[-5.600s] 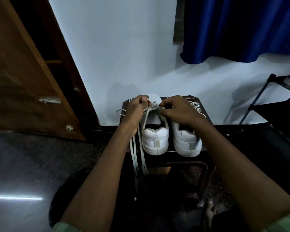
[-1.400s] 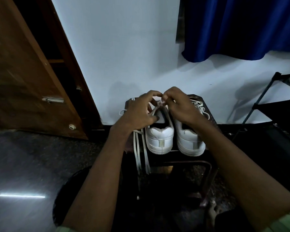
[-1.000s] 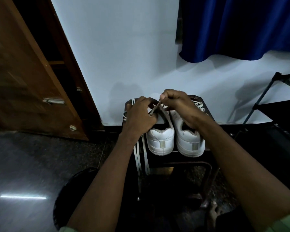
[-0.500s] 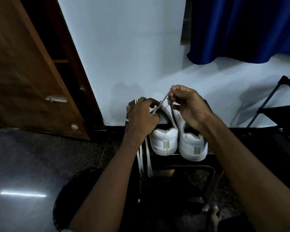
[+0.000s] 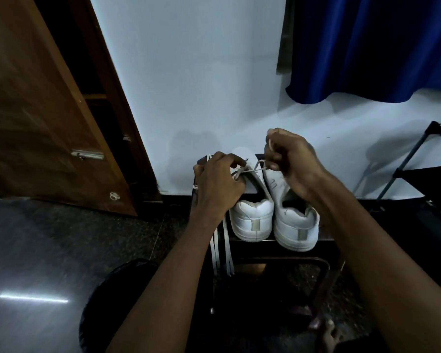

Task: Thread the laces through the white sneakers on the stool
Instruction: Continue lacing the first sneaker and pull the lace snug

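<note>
Two white sneakers (image 5: 273, 215) stand heels toward the person on the dark stool (image 5: 326, 263). The right hand (image 5: 290, 159) pinches the lace (image 5: 252, 169) and lifts it up and to the right of the left shoe's eyelets. The left hand (image 5: 219, 184), its grip curled over that shoe's throat, is nearer the eyelets. The taut stretch runs across between the hands; spare lace ends (image 5: 222, 248) hang off the stool's left edge.

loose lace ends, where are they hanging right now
In the head view, the flat white loose lace ends dangle over the dark stool's front-left edge, just left of the left white sneaker and below the left hand.
</note>
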`<state>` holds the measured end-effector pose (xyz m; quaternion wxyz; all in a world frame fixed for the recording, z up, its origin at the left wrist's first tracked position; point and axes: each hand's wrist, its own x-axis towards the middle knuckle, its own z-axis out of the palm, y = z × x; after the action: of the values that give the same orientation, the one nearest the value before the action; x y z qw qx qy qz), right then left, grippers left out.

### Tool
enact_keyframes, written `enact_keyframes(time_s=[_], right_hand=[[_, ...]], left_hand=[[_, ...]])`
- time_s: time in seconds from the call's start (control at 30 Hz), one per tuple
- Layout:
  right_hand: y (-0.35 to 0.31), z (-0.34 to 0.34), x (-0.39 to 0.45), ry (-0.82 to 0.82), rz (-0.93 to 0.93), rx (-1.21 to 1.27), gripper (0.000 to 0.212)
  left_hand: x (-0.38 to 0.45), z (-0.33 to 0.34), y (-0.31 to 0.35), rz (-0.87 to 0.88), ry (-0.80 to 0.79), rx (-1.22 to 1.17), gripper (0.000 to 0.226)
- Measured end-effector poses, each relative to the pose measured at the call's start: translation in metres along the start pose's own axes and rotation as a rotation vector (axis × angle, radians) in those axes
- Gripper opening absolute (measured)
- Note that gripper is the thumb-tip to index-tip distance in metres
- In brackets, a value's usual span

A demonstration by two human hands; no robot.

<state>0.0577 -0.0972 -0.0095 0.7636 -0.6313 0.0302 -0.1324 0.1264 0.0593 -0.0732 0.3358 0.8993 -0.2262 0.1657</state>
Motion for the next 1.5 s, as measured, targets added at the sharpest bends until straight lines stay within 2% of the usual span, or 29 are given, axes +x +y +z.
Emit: enact_keyframes(time_s=[0.03,0.1,0.17,0.27,0.43,0.5,0.53,0.6,0.7,0.77,0.8,0.87,0.93,1.0,1.07,1.13,1.23,1.3,1.37,1.4,1.5], right_hand=[[0.001,-0.001,-0.001,0.045,-0.056,-0.299,0.025],[0.005,-0.001,-0.003,0.032,-0.171,-0.822,0.030],[0.006,0.001,-0.004,-0.023,-0.221,-1.135,0.028],[0.006,0.007,-0.004,-0.018,-0.298,-1.420,0.020],[0.006,0.016,-0.008,-0.014,-0.366,-1.590,0.023],[0.010,0.017,-0.006,-0.024,-0.410,-1.556,0.020],[0.013,0.016,-0.004,-0.035,-0.413,-1.453,0.015],[0.015,0.013,-0.002,-0.039,-0.352,-1.041,0.007],[0.008,0.008,-0.002,0.013,-0.176,-0.197,0.016],[0.001,0.006,-0.001,-0.003,-0.049,0.134,0.013],[-0.002,0.005,-0.001,-0.007,-0.018,0.167,0.013],[-0.004,0.003,-0.001,0.020,-0.011,-0.015,0.015],[-0.005,0.002,-0.003,0.041,-0.042,-0.395,0.017],[-0.003,0.001,-0.005,-0.004,-0.107,-0.837,0.030],[0.000,0.005,-0.007,-0.036,-0.162,-1.196,0.032],[0.003,0.011,-0.008,-0.034,-0.218,-1.380,0.025],[0.006,0.019,-0.008,0.021,-0.288,-1.506,0.021],[0.007,0.020,-0.006,0.051,-0.306,-1.544,0.020],[0.007,0.018,-0.005,0.025,-0.279,-1.428,0.014],[0.008,0.015,-0.004,-0.008,-0.239,-1.238,0.009],[0.004,0.010,-0.005,-0.028,-0.111,-0.407,0.008]], left_hand=[[0.000,0.000,0.000,0.001,-0.004,0.005,0.032],[0.000,-0.001,0.001,0.007,-0.010,0.006,0.030],[0.000,-0.001,0.000,0.006,-0.011,-0.002,0.028],[0.000,0.000,-0.001,-0.005,-0.022,0.003,0.030],[0.000,0.000,-0.001,-0.002,-0.009,0.005,0.024],[0.000,0.001,-0.002,0.000,-0.004,-0.002,0.023],[0.000,0.001,-0.003,0.000,-0.003,-0.002,0.022],[0.001,0.002,-0.004,-0.001,-0.007,0.006,0.025],[0.002,0.002,-0.005,-0.021,-0.009,-0.006,0.029],[0.002,0.002,-0.004,-0.027,-0.010,-0.016,0.031],[0.003,0.002,-0.004,-0.029,-0.013,-0.018,0.031],[0.003,0.001,-0.003,-0.035,-0.022,-0.017,0.032],[0.002,0.000,-0.002,-0.034,-0.024,-0.011,0.032],[0.001,0.000,-0.002,-0.022,-0.018,-0.012,0.029],[0.001,0.000,-0.003,-0.016,-0.016,-0.016,0.025],[0.002,0.000,-0.004,-0.016,-0.028,-0.014,0.027],[0.003,0.001,-0.005,-0.013,-0.025,-0.003,0.030],[0.003,0.002,-0.006,-0.009,-0.021,0.001,0.029],[0.003,0.002,-0.006,-0.006,-0.017,0.000,0.025],[0.003,0.003,-0.007,-0.007,-0.016,-0.001,0.024],[0.003,0.002,-0.006,-0.023,-0.015,-0.011,0.024]])
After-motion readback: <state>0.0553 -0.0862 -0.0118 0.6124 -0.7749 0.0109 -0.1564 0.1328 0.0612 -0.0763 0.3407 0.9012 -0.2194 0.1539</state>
